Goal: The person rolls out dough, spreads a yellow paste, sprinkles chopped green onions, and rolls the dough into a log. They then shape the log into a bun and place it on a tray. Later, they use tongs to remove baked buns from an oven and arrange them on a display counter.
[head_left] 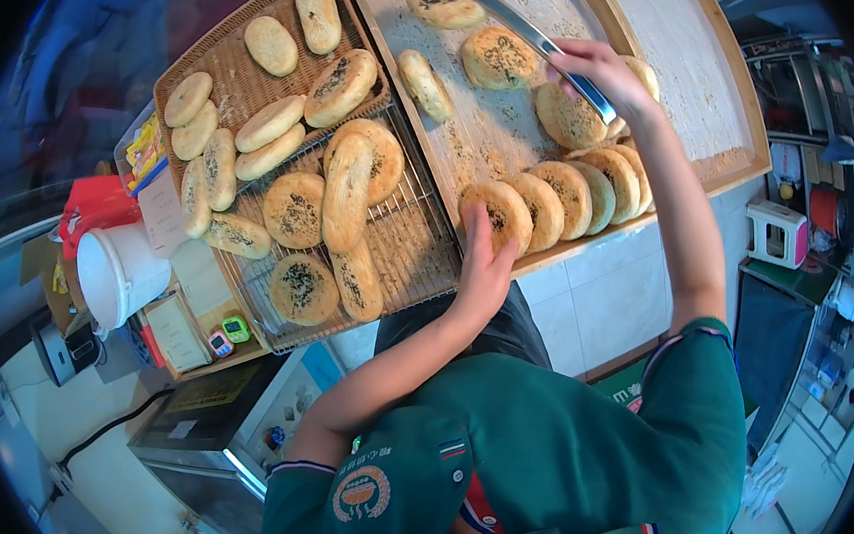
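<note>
In my right hand (603, 75) are metal serving tongs (535, 37), gripped by the handle. Their slotted tip reaches up and left, over a round flatbread (438, 5) at the tray's far side. My left hand (487, 272) rests with fingers stretched and thumb apart against the front sesame-topped flatbread (499, 216). Behind that one, several round flatbreads (563, 192) lean in a row along the near edge of the wooden-framed tray (477, 140). Another seeded round bread (501, 57) lies just left of the tongs, and a long bread (425, 84) lies farther left.
Left of the tray stand a wicker basket (234, 41) and a wire rack (410, 226) holding several oval and round breads. A second wooden-framed tray (683, 76) adjoins on the right. A white bucket (120, 278), two small timers (231, 332) and a white stool (779, 233) are around.
</note>
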A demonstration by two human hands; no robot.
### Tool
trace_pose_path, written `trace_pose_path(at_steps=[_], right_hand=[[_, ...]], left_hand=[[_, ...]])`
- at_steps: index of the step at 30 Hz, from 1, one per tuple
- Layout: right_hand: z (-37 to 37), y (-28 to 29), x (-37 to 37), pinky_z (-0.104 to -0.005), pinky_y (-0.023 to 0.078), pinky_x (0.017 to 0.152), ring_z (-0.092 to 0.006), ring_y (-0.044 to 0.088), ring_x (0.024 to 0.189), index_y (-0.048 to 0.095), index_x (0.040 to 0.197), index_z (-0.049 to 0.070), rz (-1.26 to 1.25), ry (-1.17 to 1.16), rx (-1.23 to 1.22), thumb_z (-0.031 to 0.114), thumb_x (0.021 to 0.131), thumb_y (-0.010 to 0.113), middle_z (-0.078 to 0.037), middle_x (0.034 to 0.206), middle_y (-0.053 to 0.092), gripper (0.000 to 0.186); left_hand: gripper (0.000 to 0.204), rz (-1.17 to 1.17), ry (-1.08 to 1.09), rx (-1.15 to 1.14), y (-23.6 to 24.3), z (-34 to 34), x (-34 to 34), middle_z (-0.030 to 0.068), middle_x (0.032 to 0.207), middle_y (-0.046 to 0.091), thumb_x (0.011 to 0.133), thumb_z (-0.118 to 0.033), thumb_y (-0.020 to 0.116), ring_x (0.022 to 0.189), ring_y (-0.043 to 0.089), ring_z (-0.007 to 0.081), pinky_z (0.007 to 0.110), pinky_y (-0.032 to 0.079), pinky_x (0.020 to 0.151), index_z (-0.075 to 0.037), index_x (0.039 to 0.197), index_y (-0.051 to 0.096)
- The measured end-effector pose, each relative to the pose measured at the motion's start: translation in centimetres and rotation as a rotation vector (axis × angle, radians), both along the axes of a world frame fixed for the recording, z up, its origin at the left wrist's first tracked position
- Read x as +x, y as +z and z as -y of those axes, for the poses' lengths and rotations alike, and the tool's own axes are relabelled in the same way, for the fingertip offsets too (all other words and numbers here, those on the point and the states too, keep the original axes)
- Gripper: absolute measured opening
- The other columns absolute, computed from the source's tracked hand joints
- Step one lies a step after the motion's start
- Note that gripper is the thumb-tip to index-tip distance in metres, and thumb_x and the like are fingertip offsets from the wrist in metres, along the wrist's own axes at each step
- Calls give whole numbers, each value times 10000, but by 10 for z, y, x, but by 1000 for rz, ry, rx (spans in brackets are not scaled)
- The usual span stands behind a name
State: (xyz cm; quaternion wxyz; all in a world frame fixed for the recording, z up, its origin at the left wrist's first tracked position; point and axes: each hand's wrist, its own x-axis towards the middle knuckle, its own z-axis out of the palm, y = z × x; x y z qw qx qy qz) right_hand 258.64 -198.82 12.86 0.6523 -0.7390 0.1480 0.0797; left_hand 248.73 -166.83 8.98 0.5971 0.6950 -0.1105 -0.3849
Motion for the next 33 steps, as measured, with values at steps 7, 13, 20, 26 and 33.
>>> trace_pose_path(at_steps=[7, 13, 20, 26, 33], right_hand=[[-19, 41, -151, -196, 496, 572, -63, 591, 648, 606, 1332, -3, -27, -191, 123, 210, 954, 690, -33, 857, 674, 442], [-38, 68, -212, -214, 482, 572, -71, 562, 631, 611, 1319, -19, -76, -315, 53, 202, 952, 692, -18, 833, 650, 437], [-135, 115, -229, -381, 535, 657, -281, 673, 690, 645, 1265, 23, -214, -36, -566, 67, 867, 714, -172, 821, 707, 406], [-190, 108, -217, -489, 514, 708, -423, 658, 813, 589, 1214, -10, -332, 161, -904, 68, 841, 702, -214, 860, 677, 398], [-161, 130, -242, -384, 533, 693, -284, 658, 694, 602, 1254, -17, -356, -77, -745, 172, 858, 742, -155, 817, 657, 460]], left_hand=[[701, -134, 154, 235, -17, 33, -7, 250, 1644, -22, 1054, -248, 424, 1527, 51, 393, 432, 145, 1235, 78, 1556, 60], [677, -50, 112, 140, -21, 50, -14, 220, 1633, 62, 1048, -259, 476, 1501, 174, 388, 448, 265, 1197, -8, 1577, 138], [713, -211, 206, -89, -34, 38, -14, 224, 1637, 64, 1002, -108, 474, 1524, 105, 366, 455, 150, 1240, -27, 1587, 74], [757, -561, 62, -193, 38, -24, -28, 127, 1609, 217, 957, 33, 453, 1475, 248, 220, 358, 203, 1208, 6, 1588, 36], [683, -52, -6, -217, 44, -36, 29, 179, 1648, 146, 947, 43, 499, 1515, 218, 280, 434, 147, 1242, -9, 1564, 211]])
